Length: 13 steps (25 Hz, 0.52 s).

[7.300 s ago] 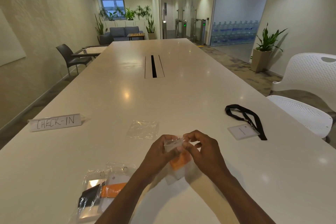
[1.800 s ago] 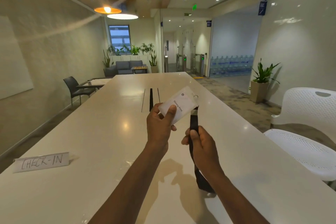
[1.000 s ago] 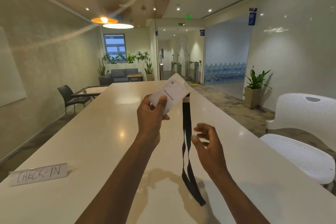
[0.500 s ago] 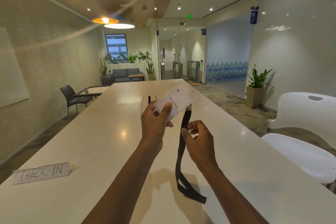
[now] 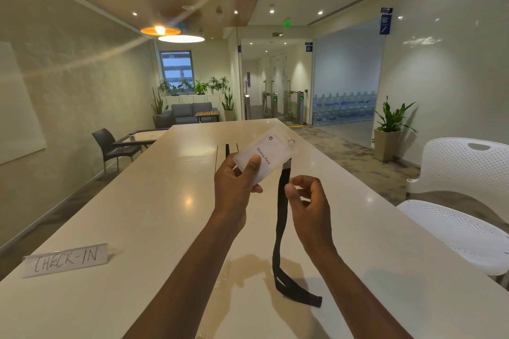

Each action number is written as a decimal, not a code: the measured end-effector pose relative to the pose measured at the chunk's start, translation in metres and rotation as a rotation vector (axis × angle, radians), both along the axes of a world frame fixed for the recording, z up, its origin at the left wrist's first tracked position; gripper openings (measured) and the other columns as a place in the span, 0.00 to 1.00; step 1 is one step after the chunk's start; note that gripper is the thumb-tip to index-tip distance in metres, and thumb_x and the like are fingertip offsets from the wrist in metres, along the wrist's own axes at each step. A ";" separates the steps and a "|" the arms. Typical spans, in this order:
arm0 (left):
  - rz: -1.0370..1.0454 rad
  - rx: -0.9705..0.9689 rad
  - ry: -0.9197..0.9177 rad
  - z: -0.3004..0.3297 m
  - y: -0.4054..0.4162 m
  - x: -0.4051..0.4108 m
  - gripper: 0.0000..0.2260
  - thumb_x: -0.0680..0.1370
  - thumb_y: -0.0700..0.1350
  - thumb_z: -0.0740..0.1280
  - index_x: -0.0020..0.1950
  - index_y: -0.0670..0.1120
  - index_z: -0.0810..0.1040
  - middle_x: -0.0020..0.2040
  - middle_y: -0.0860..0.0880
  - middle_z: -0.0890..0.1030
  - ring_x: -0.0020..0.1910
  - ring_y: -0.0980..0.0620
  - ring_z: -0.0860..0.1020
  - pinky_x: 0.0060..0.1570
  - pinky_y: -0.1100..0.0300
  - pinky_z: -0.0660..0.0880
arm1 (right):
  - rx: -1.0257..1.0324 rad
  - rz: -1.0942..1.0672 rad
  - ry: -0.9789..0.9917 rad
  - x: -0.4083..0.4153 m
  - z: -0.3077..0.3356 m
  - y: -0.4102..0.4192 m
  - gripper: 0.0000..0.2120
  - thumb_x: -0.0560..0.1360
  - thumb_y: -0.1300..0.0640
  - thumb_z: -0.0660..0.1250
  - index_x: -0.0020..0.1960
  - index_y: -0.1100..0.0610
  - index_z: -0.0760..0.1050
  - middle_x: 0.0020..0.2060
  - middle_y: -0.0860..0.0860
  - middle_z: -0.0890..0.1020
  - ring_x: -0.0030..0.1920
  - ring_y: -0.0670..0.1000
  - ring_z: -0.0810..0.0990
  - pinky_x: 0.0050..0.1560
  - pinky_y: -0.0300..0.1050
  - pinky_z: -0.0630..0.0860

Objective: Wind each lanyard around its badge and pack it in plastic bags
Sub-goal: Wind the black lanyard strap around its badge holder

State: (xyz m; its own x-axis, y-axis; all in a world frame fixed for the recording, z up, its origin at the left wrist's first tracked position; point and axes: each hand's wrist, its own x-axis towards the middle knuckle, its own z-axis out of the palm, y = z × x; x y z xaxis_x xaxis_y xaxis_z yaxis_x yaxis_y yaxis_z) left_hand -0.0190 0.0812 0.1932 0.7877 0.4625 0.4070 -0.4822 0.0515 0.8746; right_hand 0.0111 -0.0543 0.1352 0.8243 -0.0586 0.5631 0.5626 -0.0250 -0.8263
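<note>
Far to my left a CHECK-IN sign [image 5: 66,259] stands on the table [image 5: 154,217], well apart from the work. My left hand [image 5: 237,187] holds the badge [image 5: 265,155] up over the table, thumb pressed on its face and fingers curled behind it, so the card is pinched and tilted, its ring corner pointing up and to the right. From that corner the lanyard [image 5: 281,228] drops almost straight down, its long axis running top to bottom, and its looped end lies slack on the table below my wrists. My right hand [image 5: 308,201] sits just to the right of the strap, thumb and forefinger touching it a little below the badge; the fingers are bent in, but I cannot tell whether they truly pinch the strap or only brush it. So the strap hangs between my two hands, nearer the right one, with the card up and to the left of those fingertips. I judge the winding has not begun: the right hand will have to carry the strap across the card's short side. Beyond it stands a white chair [image 5: 465,201].
</note>
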 end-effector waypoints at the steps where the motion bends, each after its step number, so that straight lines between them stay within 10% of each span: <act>1: -0.006 0.002 0.002 0.000 0.000 0.000 0.18 0.69 0.57 0.72 0.56 0.55 0.76 0.54 0.50 0.81 0.47 0.47 0.81 0.33 0.62 0.79 | 0.021 0.029 0.006 0.001 0.003 -0.001 0.09 0.76 0.46 0.68 0.54 0.42 0.72 0.50 0.36 0.79 0.52 0.36 0.77 0.41 0.26 0.75; 13: 0.136 0.237 0.072 -0.038 0.001 0.004 0.05 0.83 0.50 0.60 0.54 0.50 0.71 0.50 0.47 0.79 0.34 0.54 0.79 0.26 0.59 0.77 | -0.058 0.263 0.404 -0.035 -0.023 0.033 0.11 0.83 0.54 0.55 0.49 0.57 0.74 0.29 0.50 0.75 0.29 0.50 0.75 0.36 0.45 0.77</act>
